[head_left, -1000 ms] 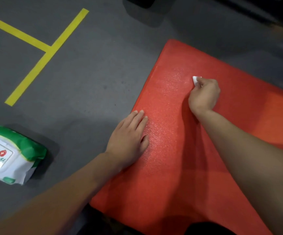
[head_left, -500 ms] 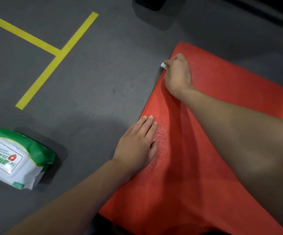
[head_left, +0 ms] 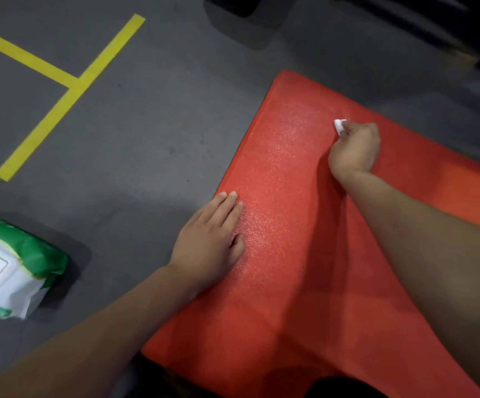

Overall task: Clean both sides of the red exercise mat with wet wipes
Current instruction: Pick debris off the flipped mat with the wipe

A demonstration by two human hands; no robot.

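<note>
The red exercise mat (head_left: 290,282) lies flat on the grey floor and fills the right half of the head view. My left hand (head_left: 210,242) rests flat on the mat's left edge, fingers straight. My right hand (head_left: 355,149) grips a small white wet wipe (head_left: 339,125) and presses it on the mat near the far end; only a tip of the wipe shows past the fingers. A wet sheen covers the mat's left strip.
A green and white pack of wet wipes (head_left: 8,268) lies on the floor at the left edge. Yellow floor tape (head_left: 69,90) forms a T at the upper left. Dark objects (head_left: 244,7) stand beyond the mat's far end.
My right hand with the wipe swept left to the mat's far left edge, then back right onto the mat's surface. My left hand has stayed flat on the mat's edge.
</note>
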